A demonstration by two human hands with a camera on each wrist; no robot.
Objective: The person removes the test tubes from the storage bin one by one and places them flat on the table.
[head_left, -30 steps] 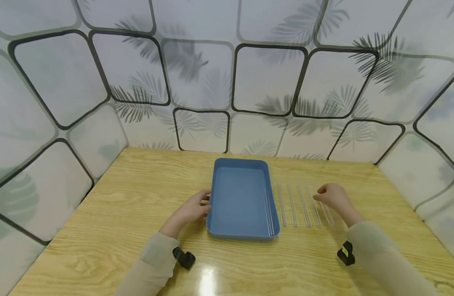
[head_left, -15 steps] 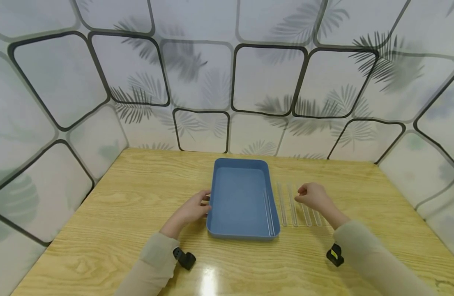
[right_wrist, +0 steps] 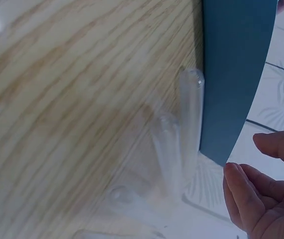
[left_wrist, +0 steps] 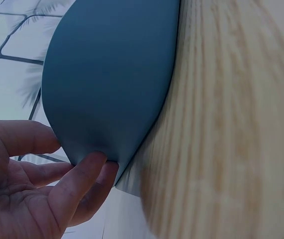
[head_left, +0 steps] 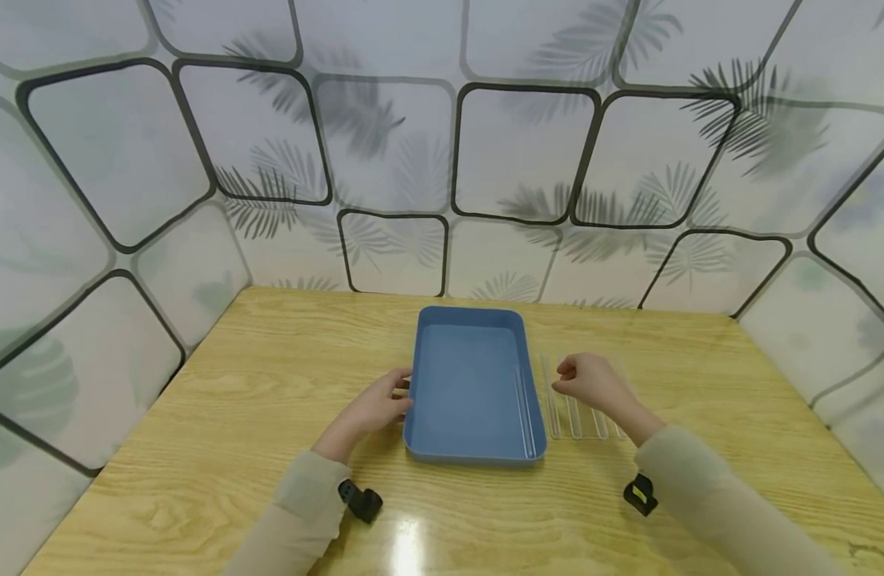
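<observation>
My left hand (head_left: 373, 404) rests at the left side of a blue tray (head_left: 463, 384), its fingertips against the wall. In the left wrist view, those fingers (left_wrist: 84, 184) touch the outside of the tray near its end. One clear test tube (head_left: 524, 412) lies inside the tray along its right wall. To the tray's right, several clear test tubes (head_left: 550, 400) lie side by side on the table. Above them hovers my right hand (head_left: 593, 380), partly covering some. In the right wrist view, its thumb and fingers (right_wrist: 241, 194) are loosely bent and apart, with nothing visible between them.
The wooden table (head_left: 290, 352) meets patterned wall panels (head_left: 391, 248) at the back and sides. A black wrist camera (head_left: 360, 502) sits on the left wrist, another black camera (head_left: 639, 494) on the right.
My right hand has moved left over the row of test tubes, from the far right one towards the tray. My left hand and the tray have stayed in place.
</observation>
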